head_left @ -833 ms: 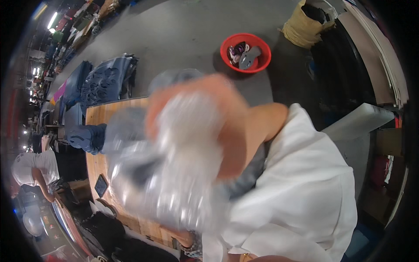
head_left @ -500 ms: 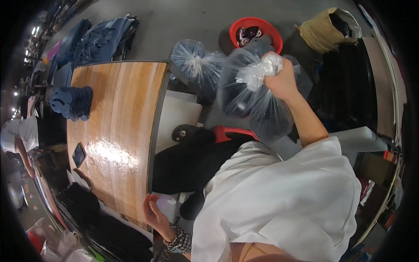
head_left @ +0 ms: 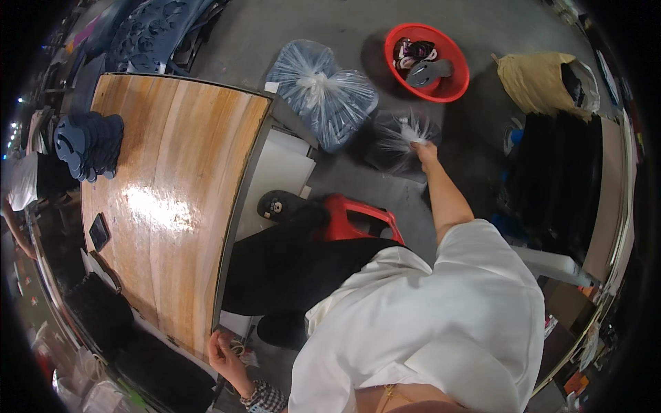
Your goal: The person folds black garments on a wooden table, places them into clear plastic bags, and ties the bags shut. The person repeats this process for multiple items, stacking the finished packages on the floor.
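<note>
Right hand (head_left: 421, 147) clenched on knotted neck of dark bag (head_left: 396, 141), which rests on floor beside clear bag (head_left: 322, 93).
I see left hand (head_left: 224, 352) at wooden table (head_left: 172, 199) edge, maybe bracing; finger state unclear.

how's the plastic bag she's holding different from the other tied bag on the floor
The dark plastic bag is held at its knot by the right hand; the pale bluish clear plastic bag lies untouched, looks bigger and sits nearer the wooden table. Both are tied shut and on the grey floor.
</note>
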`<control>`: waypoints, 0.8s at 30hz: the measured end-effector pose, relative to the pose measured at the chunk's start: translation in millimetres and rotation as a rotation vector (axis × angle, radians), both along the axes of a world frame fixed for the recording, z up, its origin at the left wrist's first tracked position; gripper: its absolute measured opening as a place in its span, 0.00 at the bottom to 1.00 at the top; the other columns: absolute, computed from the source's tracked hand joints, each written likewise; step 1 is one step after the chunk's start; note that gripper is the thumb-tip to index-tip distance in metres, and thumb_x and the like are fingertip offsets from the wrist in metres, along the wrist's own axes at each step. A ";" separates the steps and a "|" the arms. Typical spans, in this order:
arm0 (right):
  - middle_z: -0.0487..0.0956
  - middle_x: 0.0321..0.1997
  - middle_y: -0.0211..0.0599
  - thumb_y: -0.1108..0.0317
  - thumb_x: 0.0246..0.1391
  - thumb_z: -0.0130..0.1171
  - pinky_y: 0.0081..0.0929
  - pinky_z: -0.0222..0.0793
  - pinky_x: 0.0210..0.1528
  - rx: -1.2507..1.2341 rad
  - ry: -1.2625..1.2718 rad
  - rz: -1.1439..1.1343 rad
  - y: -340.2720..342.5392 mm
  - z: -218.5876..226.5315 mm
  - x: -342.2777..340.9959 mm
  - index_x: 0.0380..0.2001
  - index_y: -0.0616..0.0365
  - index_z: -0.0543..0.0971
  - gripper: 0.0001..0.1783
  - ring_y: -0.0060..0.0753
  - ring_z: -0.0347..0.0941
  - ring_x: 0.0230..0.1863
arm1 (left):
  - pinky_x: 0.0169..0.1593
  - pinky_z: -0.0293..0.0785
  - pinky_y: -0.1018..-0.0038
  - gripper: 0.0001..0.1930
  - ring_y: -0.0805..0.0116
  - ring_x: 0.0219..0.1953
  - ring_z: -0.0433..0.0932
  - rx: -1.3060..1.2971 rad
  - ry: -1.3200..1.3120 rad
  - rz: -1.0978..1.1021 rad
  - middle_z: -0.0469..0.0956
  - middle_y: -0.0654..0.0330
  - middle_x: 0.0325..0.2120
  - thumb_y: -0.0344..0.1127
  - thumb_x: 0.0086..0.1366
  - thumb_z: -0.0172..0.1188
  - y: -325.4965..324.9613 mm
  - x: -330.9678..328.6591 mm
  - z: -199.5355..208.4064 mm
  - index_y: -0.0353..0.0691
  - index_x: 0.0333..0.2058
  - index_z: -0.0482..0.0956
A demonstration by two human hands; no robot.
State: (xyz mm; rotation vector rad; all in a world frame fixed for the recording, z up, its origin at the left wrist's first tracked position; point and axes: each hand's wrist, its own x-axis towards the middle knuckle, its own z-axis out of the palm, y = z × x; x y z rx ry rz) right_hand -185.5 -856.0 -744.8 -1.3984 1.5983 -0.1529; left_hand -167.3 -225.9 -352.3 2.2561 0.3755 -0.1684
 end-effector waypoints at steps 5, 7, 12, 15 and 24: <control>0.80 0.41 0.38 0.63 0.50 0.62 0.31 0.72 0.42 0.046 -0.107 0.149 0.5 0.7 18.4 0.51 0.58 0.75 0.24 0.36 0.77 0.40 | 0.37 0.73 0.79 0.13 0.72 0.33 0.78 -0.006 -0.008 0.003 0.79 0.57 0.33 0.34 0.71 0.51 -7.9 -19.8 -11.9 0.30 0.46 0.74; 0.80 0.38 0.37 0.64 0.52 0.60 0.28 0.73 0.35 0.100 -0.086 0.238 9.1 6.5 13.3 0.49 0.58 0.75 0.21 0.32 0.78 0.37 | 0.38 0.73 0.78 0.13 0.72 0.33 0.78 -0.037 -0.019 -0.018 0.79 0.57 0.33 0.34 0.71 0.51 -12.6 -21.9 -20.3 0.30 0.46 0.74; 0.78 0.22 0.36 0.69 0.51 0.57 0.28 0.73 0.23 0.398 -0.053 0.400 96.3 18.1 -12.4 0.28 0.61 0.79 0.07 0.30 0.76 0.22 | 0.41 0.74 0.75 0.11 0.70 0.34 0.78 -0.010 -0.027 -0.107 0.79 0.56 0.33 0.27 0.70 0.48 -12.2 -23.3 -38.5 0.30 0.47 0.75; 0.80 0.25 0.41 0.67 0.50 0.58 0.30 0.75 0.28 0.436 -0.067 0.702 165.2 38.4 -17.0 0.32 0.64 0.80 0.10 0.33 0.79 0.25 | 0.42 0.73 0.75 0.11 0.70 0.35 0.78 -0.016 -0.070 -0.114 0.79 0.55 0.34 0.26 0.70 0.47 0.0 -28.0 -40.4 0.29 0.46 0.75; 0.80 0.32 0.52 0.60 0.47 0.58 0.44 0.72 0.40 -0.176 -0.162 1.473 244.4 207.3 71.8 0.29 0.59 0.82 0.14 0.52 0.77 0.36 | 0.42 0.76 0.74 0.10 0.69 0.36 0.80 0.018 -0.197 0.115 0.81 0.54 0.35 0.25 0.68 0.51 31.2 -76.0 -39.1 0.31 0.45 0.76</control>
